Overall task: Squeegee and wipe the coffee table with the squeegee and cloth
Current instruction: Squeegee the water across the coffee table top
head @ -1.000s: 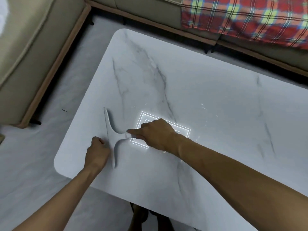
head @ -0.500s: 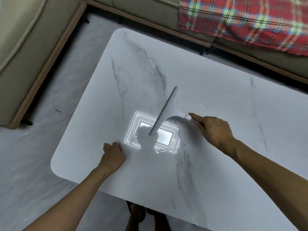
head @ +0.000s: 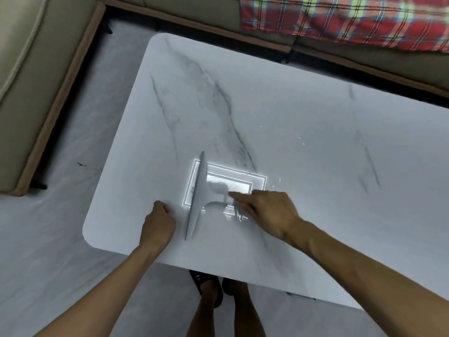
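The squeegee (head: 197,200) stands on the marble-patterned worktop (head: 315,142) in its near-left part. Its long blade runs near to far and its edge seems to be down on the surface. The right hand (head: 267,212) grips the short handle from the right, with the fingers curled round it and the forefinger stretched toward the blade. That hold probably lets the arm press the edge flat while driving it sideways.

The left hand (head: 159,223) is just left of the blade's near end, curled into a fist with its knuckles on the worktop. It looks placed to steady the body or to wait for the water. No cloth shows in it or anywhere else, and I cannot tell whether one is balled inside.

A ceiling light's reflection (head: 230,183) glares beside the blade, with wet smears (head: 239,216) under the right hand's fingers and small flecks (head: 301,139) farther right. This suggests the right side is still to be cleared. A beige sofa (head: 36,69) and a plaid blanket (head: 340,20) border the far edges.
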The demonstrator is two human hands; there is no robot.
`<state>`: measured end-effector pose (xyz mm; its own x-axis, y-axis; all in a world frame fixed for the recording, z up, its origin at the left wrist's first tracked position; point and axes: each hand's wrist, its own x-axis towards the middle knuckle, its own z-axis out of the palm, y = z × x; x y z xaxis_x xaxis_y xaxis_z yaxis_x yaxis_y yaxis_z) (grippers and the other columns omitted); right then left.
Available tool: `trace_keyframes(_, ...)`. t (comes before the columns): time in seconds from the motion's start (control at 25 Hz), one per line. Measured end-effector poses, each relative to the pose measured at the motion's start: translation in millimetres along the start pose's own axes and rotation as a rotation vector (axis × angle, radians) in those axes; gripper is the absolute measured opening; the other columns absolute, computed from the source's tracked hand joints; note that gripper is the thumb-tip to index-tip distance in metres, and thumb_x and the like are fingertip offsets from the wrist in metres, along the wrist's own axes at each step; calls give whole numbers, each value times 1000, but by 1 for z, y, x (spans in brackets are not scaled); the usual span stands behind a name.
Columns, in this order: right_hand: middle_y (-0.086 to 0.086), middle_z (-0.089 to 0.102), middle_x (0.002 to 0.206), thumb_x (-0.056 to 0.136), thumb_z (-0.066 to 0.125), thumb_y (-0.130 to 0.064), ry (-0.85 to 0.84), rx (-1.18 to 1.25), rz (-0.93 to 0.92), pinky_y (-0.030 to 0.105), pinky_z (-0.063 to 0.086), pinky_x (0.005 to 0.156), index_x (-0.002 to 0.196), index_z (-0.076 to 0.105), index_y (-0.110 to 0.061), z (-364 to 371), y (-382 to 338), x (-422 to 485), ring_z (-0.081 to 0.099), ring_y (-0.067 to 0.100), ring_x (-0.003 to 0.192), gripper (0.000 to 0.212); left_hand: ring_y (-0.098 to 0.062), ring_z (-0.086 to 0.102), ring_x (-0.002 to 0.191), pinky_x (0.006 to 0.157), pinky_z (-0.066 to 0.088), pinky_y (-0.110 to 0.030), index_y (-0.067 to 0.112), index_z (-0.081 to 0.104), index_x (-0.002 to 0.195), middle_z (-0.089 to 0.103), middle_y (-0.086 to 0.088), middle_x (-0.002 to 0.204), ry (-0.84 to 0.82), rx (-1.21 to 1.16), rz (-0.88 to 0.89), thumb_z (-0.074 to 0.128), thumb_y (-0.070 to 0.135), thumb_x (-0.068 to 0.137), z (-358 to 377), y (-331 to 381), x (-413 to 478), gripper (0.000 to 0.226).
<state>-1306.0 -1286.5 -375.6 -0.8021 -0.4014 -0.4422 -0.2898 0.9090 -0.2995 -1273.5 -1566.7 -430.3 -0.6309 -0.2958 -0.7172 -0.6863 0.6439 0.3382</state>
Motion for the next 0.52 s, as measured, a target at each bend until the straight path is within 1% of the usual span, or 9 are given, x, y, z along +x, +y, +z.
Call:
trace_keyframes(0.08,-2,63,100,101,29,-45,-80,7,-103,32,44,68,137,36,-54,21,-38,11,64,28,92,37,-18,52,69,52,35,-29,18,41,99,52,-1,81,-22,25,5,39,6,86,-2,-8,-5,18)
trace_keyframes(0.12,-1,63,101,102,31,-42,-100,9,-117,34,47,71,137,37,-53,28,-46,14,64,28,92,37,-18,52,70,53,35,-29,18,41,100,51,0,81,-55,50,12,41,7,86,-2,-11,-7,18)
trace_keyframes(0.2,0,64,105,102,31,-40,-90,-8,-93,35,48,73,137,36,-53,33,-39,12,64,29,95,38,-16,51,71,54,35,-27,18,40,101,50,2,82,-128,91,28,45,8,86,3,-14,-10,19)
trace_keyframes(0.28,-2,64,108,101,28,-44,-34,-28,-10,34,46,72,138,33,-55,29,-11,-3,64,27,99,39,-14,49,69,53,33,-26,16,41,100,49,1,83,-179,116,52,48,6,84,9,-14,-13,20)
trace_keyframes(0.36,-4,64,101,98,24,-47,9,-44,128,34,47,70,137,31,-58,20,29,-29,64,25,97,41,-13,47,67,52,31,-26,15,42,98,48,-1,85,-208,132,75,48,4,82,16,-12,-17,20)
trace_keyframes(0.44,-9,60,87,100,25,-48,38,-65,283,32,46,64,136,31,-60,9,66,-61,64,23,86,39,-12,46,69,53,30,-25,15,44,98,47,-3,92,-226,150,88,47,4,81,22,-7,-21,21)
trace_keyframes(0.52,-13,54,72,99,21,-57,82,-78,404,30,39,55,132,35,-62,-3,90,-90,60,21,72,37,-10,44,72,54,31,-23,13,45,99,45,-5,103,-249,173,97,46,3,80,28,-5,-22,21)
